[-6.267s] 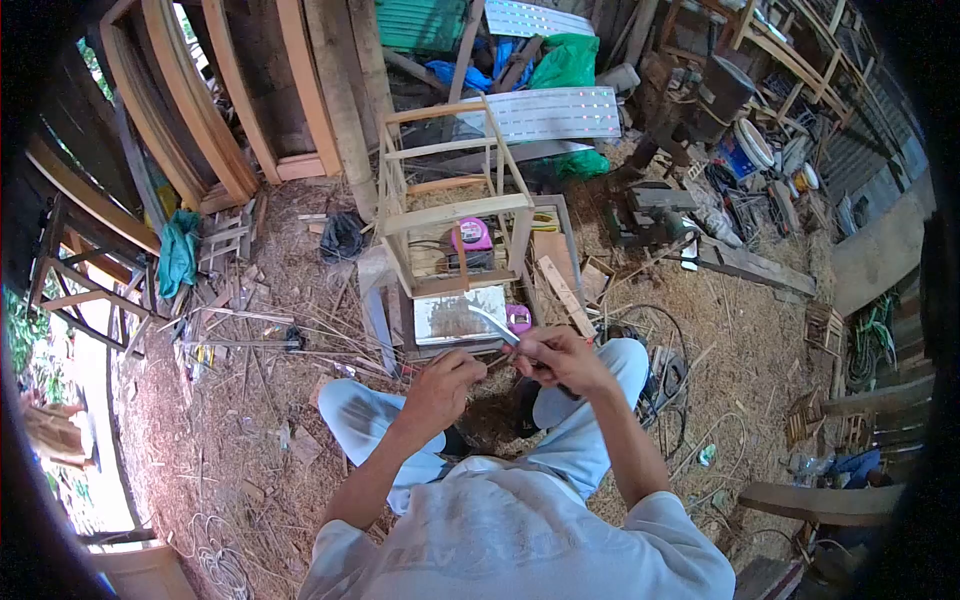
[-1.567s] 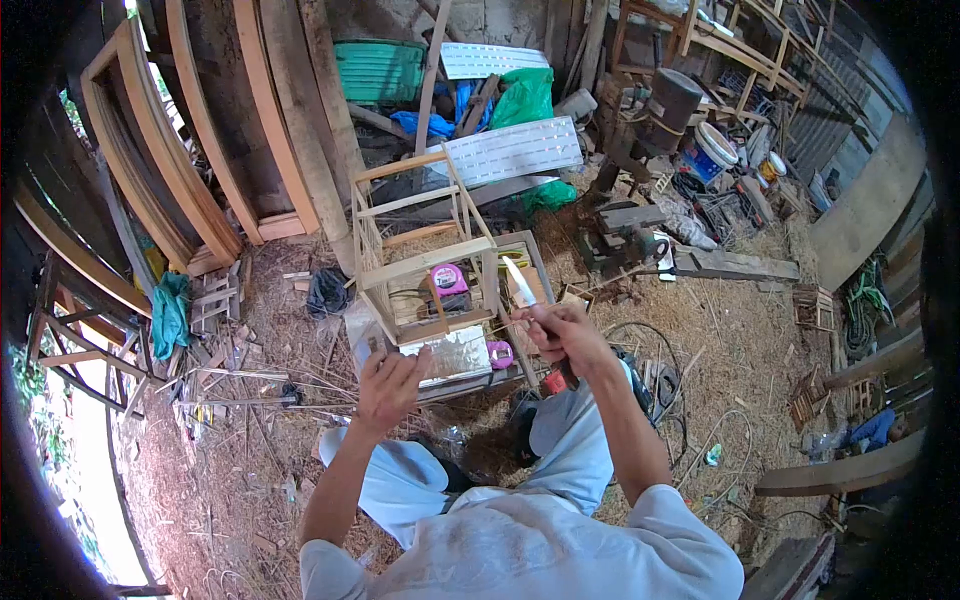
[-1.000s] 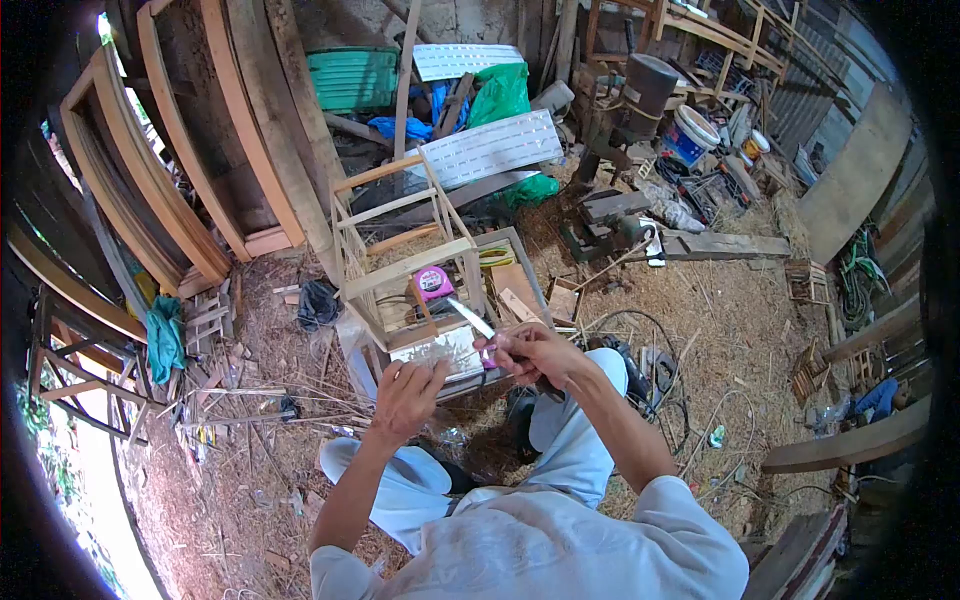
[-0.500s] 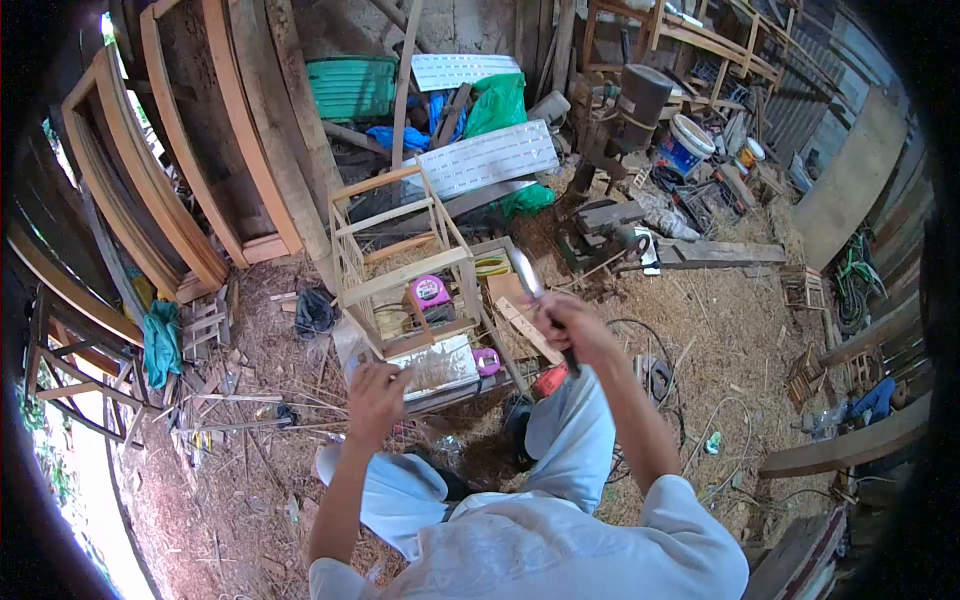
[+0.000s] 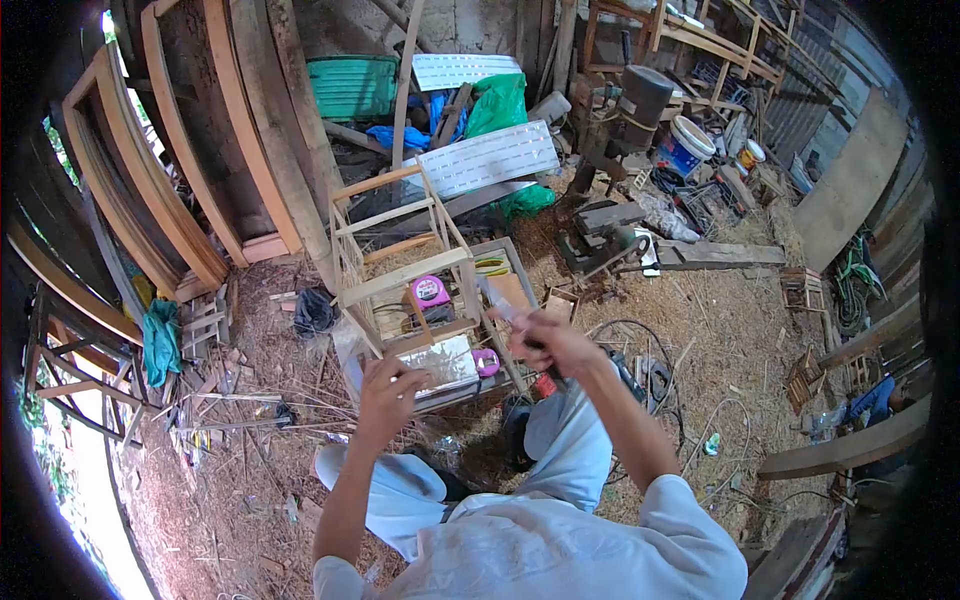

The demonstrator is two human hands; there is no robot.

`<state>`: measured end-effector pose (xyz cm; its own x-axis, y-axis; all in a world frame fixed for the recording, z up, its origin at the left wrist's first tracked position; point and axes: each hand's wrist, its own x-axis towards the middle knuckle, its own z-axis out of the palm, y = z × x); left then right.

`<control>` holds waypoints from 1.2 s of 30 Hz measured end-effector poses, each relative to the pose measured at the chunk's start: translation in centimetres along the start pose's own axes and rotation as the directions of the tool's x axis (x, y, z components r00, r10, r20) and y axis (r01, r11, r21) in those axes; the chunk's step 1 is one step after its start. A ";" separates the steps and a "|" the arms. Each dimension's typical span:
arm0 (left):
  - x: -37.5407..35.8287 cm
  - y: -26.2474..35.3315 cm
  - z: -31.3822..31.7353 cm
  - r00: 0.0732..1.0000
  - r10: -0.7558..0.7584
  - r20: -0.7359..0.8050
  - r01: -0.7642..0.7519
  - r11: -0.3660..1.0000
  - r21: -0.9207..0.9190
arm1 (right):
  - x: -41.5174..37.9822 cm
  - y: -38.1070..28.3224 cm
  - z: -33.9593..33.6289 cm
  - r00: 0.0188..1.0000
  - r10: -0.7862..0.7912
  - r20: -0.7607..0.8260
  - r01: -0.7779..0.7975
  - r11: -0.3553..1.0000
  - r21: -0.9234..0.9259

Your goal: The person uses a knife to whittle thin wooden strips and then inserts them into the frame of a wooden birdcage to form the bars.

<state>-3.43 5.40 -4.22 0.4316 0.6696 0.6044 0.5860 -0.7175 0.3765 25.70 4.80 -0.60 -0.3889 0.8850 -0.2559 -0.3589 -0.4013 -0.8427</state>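
Note:
My right hand [image 5: 553, 343] is closed around the handle of a knife [image 5: 497, 298]. Its blade, blurred, points up and left towards the wooden frame. My left hand [image 5: 388, 398] is at the near lower corner of that slatted wooden frame [image 5: 405, 272], its fingers bent together. Whatever lies between those fingertips is hidden. The frame rests tilted over a shallow box [image 5: 510, 258]. Inside and below the frame are a pink tape measure [image 5: 429, 291] and a whitish, stained board [image 5: 445, 364]. A smaller purple tape measure [image 5: 486, 362] sits beside the board.
Wood shavings cover the ground [image 5: 700, 350]. Long timber frames [image 5: 190, 150] lean at the left. Behind are a green tub [image 5: 350, 88] and a white perforated panel [image 5: 490, 160]. A metal vise [image 5: 605, 240] stands ahead to the right, and a cable [image 5: 680, 430] loops nearby.
My right hand has moved left and slightly down with the knife, bringing the blade closer to the wooden frame. My left hand has shifted slightly right at the frame's lower corner.

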 end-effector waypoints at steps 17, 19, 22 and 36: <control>0.3 3.8 1.8 0.969 -0.248 -0.010 0.237 0.935 -0.264 | -0.4 0.6 2.2 0.998 -0.058 0.012 0.057 0.998 0.029; 0.6 4.0 1.2 0.968 -0.250 0.017 0.245 0.927 -0.283 | -0.4 0.3 2.1 0.999 -0.017 0.034 0.014 0.997 0.075; 0.5 3.8 0.5 0.984 -0.178 -0.015 0.172 0.966 -0.192 | -0.4 -0.2 1.5 0.999 -0.020 -0.050 0.013 0.992 -0.128; 0.0 3.5 0.9 0.939 -0.269 0.212 0.334 0.859 -0.388 | 0.5 1.1 1.4 0.982 -0.185 0.026 0.186 0.951 -0.249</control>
<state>-0.76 3.09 -3.48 0.3931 0.8631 0.3172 0.3813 -0.4669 0.7979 23.93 4.50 -0.97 -0.3379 0.9375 -0.0831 -0.2018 -0.1584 -0.9665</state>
